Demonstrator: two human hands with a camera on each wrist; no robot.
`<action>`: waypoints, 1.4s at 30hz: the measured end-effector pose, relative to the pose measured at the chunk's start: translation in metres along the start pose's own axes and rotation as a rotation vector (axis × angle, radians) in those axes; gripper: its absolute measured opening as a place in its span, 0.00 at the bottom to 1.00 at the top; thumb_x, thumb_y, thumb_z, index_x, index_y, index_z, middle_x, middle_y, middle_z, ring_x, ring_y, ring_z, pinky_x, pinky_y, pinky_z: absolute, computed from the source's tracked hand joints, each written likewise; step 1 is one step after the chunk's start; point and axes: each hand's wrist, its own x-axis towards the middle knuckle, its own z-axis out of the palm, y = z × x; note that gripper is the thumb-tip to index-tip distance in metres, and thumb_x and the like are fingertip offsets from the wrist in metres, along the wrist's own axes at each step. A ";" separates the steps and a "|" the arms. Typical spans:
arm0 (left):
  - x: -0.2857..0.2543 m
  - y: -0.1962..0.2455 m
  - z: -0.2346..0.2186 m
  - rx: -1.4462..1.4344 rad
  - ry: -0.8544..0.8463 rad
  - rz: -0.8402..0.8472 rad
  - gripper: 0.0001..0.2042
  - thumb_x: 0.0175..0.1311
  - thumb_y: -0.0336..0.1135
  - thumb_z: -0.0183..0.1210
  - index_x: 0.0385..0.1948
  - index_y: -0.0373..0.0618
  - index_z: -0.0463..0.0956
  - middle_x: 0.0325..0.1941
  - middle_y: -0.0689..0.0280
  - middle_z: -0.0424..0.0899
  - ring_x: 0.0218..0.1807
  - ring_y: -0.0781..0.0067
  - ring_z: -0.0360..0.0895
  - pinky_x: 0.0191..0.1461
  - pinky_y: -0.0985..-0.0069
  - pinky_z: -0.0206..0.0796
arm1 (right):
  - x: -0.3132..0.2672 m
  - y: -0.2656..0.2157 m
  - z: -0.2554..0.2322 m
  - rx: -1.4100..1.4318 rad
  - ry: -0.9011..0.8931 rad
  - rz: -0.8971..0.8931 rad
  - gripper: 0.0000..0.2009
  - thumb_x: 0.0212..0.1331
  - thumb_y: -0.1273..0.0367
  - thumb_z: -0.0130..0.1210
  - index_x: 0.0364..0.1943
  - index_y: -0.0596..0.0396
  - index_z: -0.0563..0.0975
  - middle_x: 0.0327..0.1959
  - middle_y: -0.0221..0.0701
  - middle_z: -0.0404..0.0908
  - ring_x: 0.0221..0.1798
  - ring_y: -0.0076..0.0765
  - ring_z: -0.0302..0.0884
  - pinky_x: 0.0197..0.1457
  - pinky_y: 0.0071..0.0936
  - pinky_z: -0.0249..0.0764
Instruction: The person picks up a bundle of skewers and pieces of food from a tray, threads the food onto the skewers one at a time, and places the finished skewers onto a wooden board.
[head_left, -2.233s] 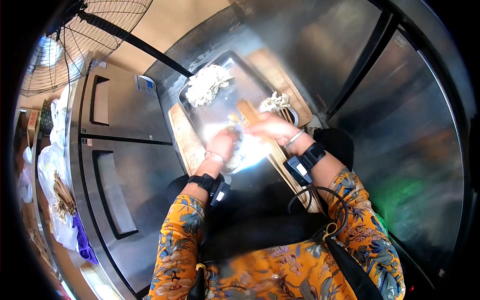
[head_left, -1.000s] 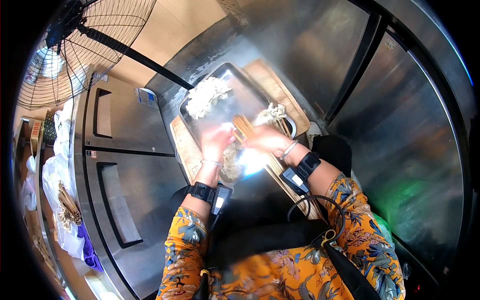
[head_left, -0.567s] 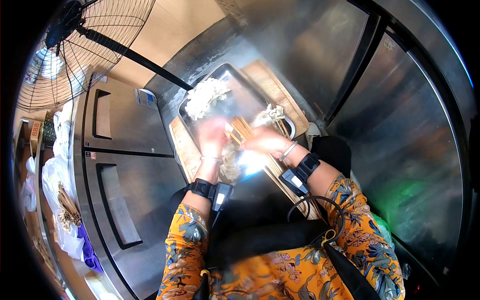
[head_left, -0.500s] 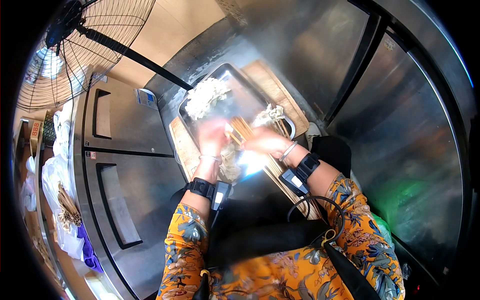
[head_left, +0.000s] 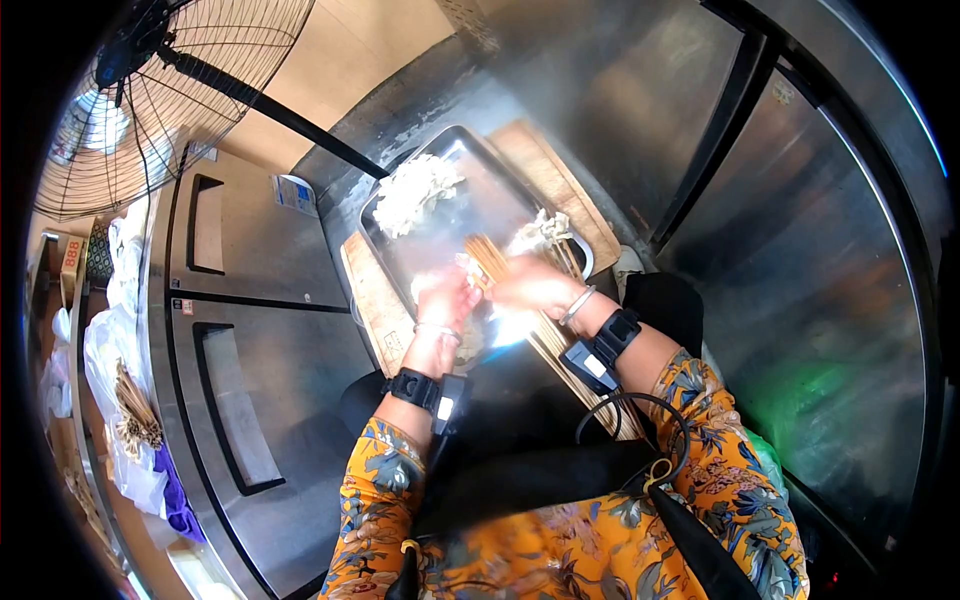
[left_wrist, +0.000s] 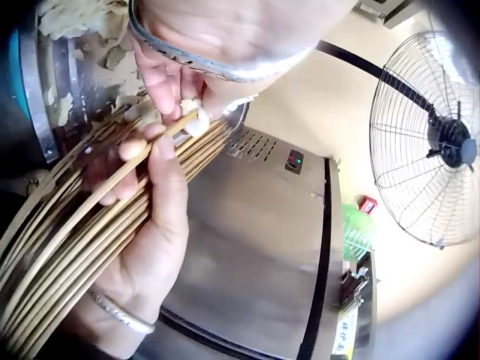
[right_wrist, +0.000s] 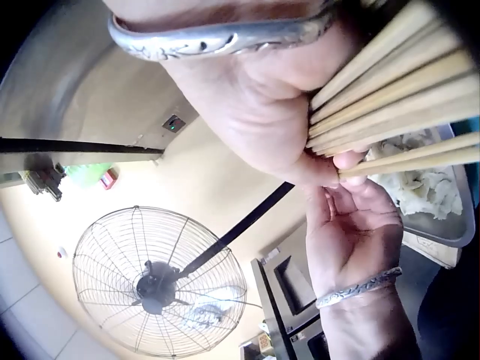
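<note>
My right hand grips a bundle of long bamboo skewers, which slants back toward my lap. One skewer stands apart from the bundle, its upper part between my right thumb and fingers in the left wrist view. At its tip, my left hand pinches a small whitish piece of food, pressed close around the stick. Both hands meet over the near part of a metal tray. A pile of pale, ragged pieces lies on its far left; more pieces by the near edge are partly hidden by my left hand.
Filled skewers with whitish pieces rest at the tray's right side, over a wooden board. A floor fan stands at the far left. Steel cabinets flank me on the left, with a steel door on the right.
My left hand, lower by the near pieces at first, rises to the skewer tips, blurs in motion there, and now sits closer against them. My right hand keeps its grip on the bundle.
</note>
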 end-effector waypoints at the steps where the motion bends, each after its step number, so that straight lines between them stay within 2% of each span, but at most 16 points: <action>1: -0.005 -0.003 0.002 -0.018 0.005 -0.001 0.08 0.58 0.31 0.54 0.36 0.39 0.73 0.29 0.64 0.78 0.28 0.77 0.76 0.26 0.87 0.67 | 0.001 0.000 0.000 -0.009 0.005 0.013 0.10 0.48 0.66 0.55 0.24 0.61 0.77 0.20 0.31 0.78 0.22 0.24 0.74 0.24 0.20 0.70; 6: -0.011 -0.001 0.005 -0.019 0.019 -0.018 0.09 0.57 0.32 0.56 0.36 0.39 0.73 0.30 0.65 0.79 0.29 0.78 0.76 0.27 0.87 0.67 | -0.002 -0.004 0.001 0.080 -0.022 0.014 0.09 0.48 0.67 0.55 0.25 0.61 0.77 0.19 0.30 0.77 0.20 0.23 0.74 0.23 0.19 0.69; 11: -0.009 0.003 0.010 -0.112 0.021 -0.033 0.08 0.55 0.36 0.60 0.33 0.47 0.74 0.27 0.72 0.78 0.26 0.81 0.75 0.26 0.87 0.68 | -0.001 -0.004 0.001 0.102 0.013 -0.017 0.09 0.48 0.67 0.55 0.25 0.61 0.77 0.19 0.29 0.77 0.20 0.23 0.73 0.22 0.19 0.69; 18: -0.001 -0.002 0.011 -0.120 0.032 -0.055 0.07 0.54 0.36 0.61 0.32 0.49 0.75 0.24 0.75 0.76 0.26 0.84 0.73 0.26 0.88 0.66 | -0.004 -0.011 -0.002 -0.027 0.069 0.012 0.09 0.46 0.67 0.55 0.24 0.61 0.77 0.18 0.31 0.77 0.21 0.24 0.74 0.23 0.20 0.70; 24: -0.001 -0.003 0.013 -0.030 0.073 -0.025 0.07 0.53 0.34 0.61 0.31 0.46 0.74 0.23 0.74 0.75 0.23 0.84 0.71 0.25 0.88 0.66 | -0.001 -0.011 -0.003 -0.143 0.158 -0.060 0.10 0.44 0.66 0.55 0.21 0.61 0.76 0.17 0.32 0.77 0.20 0.25 0.75 0.23 0.23 0.70; 26: 0.004 -0.003 0.012 -0.008 0.004 0.031 0.06 0.54 0.32 0.60 0.31 0.44 0.74 0.23 0.72 0.76 0.24 0.82 0.72 0.25 0.87 0.66 | 0.000 -0.012 -0.002 -0.233 0.220 -0.110 0.10 0.44 0.65 0.55 0.21 0.61 0.76 0.16 0.32 0.77 0.19 0.26 0.75 0.23 0.24 0.70; 29: 0.018 -0.010 0.011 0.036 -0.056 0.106 0.05 0.55 0.28 0.57 0.32 0.40 0.73 0.26 0.67 0.77 0.24 0.81 0.73 0.25 0.87 0.66 | -0.002 -0.018 -0.002 -0.187 0.225 -0.243 0.09 0.46 0.67 0.55 0.24 0.61 0.76 0.16 0.31 0.76 0.18 0.25 0.74 0.22 0.22 0.70; 32: 0.027 -0.015 0.019 0.051 -0.127 0.114 0.05 0.57 0.23 0.50 0.35 0.37 0.72 0.27 0.64 0.78 0.24 0.78 0.74 0.26 0.84 0.68 | -0.013 -0.027 -0.004 0.178 0.019 -0.149 0.08 0.49 0.69 0.54 0.28 0.61 0.74 0.19 0.29 0.76 0.19 0.25 0.74 0.22 0.20 0.71; 33: 0.022 -0.012 0.025 0.051 -0.111 0.117 0.06 0.57 0.22 0.48 0.35 0.37 0.72 0.27 0.63 0.78 0.25 0.77 0.74 0.26 0.83 0.68 | -0.021 -0.037 -0.005 0.432 -0.128 -0.019 0.06 0.53 0.70 0.53 0.31 0.59 0.73 0.22 0.29 0.76 0.22 0.25 0.74 0.25 0.18 0.72; 34: 0.018 -0.010 0.028 0.050 -0.095 0.119 0.07 0.58 0.22 0.46 0.36 0.37 0.72 0.27 0.63 0.78 0.25 0.77 0.74 0.27 0.81 0.69 | -0.022 -0.038 -0.003 0.536 -0.187 -0.012 0.08 0.53 0.71 0.53 0.35 0.59 0.73 0.23 0.30 0.76 0.22 0.25 0.74 0.25 0.18 0.73; 35: 0.019 -0.003 0.022 0.075 -0.242 0.032 0.08 0.59 0.22 0.44 0.37 0.36 0.71 0.28 0.62 0.78 0.26 0.76 0.74 0.28 0.79 0.69 | -0.022 -0.038 0.000 0.641 -0.245 -0.003 0.10 0.52 0.71 0.54 0.38 0.58 0.72 0.24 0.30 0.76 0.22 0.24 0.75 0.24 0.17 0.73; 36: 0.019 -0.004 0.023 0.095 -0.201 0.056 0.08 0.59 0.23 0.44 0.37 0.36 0.71 0.29 0.62 0.78 0.26 0.76 0.74 0.28 0.79 0.69 | -0.022 -0.038 0.003 0.747 -0.303 0.006 0.12 0.52 0.72 0.54 0.41 0.58 0.72 0.25 0.30 0.77 0.22 0.23 0.75 0.24 0.17 0.74; 37: 0.018 -0.006 0.025 0.116 -0.157 0.078 0.08 0.60 0.24 0.44 0.38 0.36 0.71 0.29 0.62 0.78 0.26 0.76 0.74 0.27 0.80 0.68 | -0.013 -0.024 0.001 0.729 -0.334 0.120 0.12 0.51 0.71 0.55 0.41 0.58 0.73 0.26 0.30 0.77 0.23 0.23 0.75 0.24 0.16 0.73; 38: 0.017 -0.005 0.028 0.137 -0.113 0.101 0.08 0.60 0.25 0.44 0.38 0.36 0.71 0.30 0.61 0.78 0.26 0.76 0.74 0.27 0.80 0.68 | -0.010 -0.019 0.000 0.653 -0.292 0.106 0.12 0.51 0.71 0.56 0.40 0.58 0.73 0.27 0.30 0.77 0.24 0.23 0.75 0.25 0.16 0.73; 39: 0.025 -0.006 0.022 0.123 -0.076 0.140 0.06 0.62 0.27 0.46 0.36 0.40 0.71 0.21 0.64 0.76 0.16 0.75 0.71 0.15 0.80 0.64 | -0.008 -0.014 -0.001 0.578 -0.249 0.090 0.12 0.51 0.70 0.56 0.40 0.58 0.74 0.27 0.30 0.77 0.25 0.22 0.75 0.26 0.15 0.73; 42: 0.015 0.003 0.010 -0.235 -0.100 0.045 0.06 0.62 0.32 0.49 0.35 0.41 0.71 0.22 0.66 0.75 0.20 0.76 0.72 0.21 0.81 0.66 | 0.001 -0.002 0.001 0.442 -0.165 0.054 0.11 0.50 0.69 0.57 0.37 0.58 0.75 0.28 0.29 0.78 0.28 0.20 0.75 0.30 0.15 0.72</action>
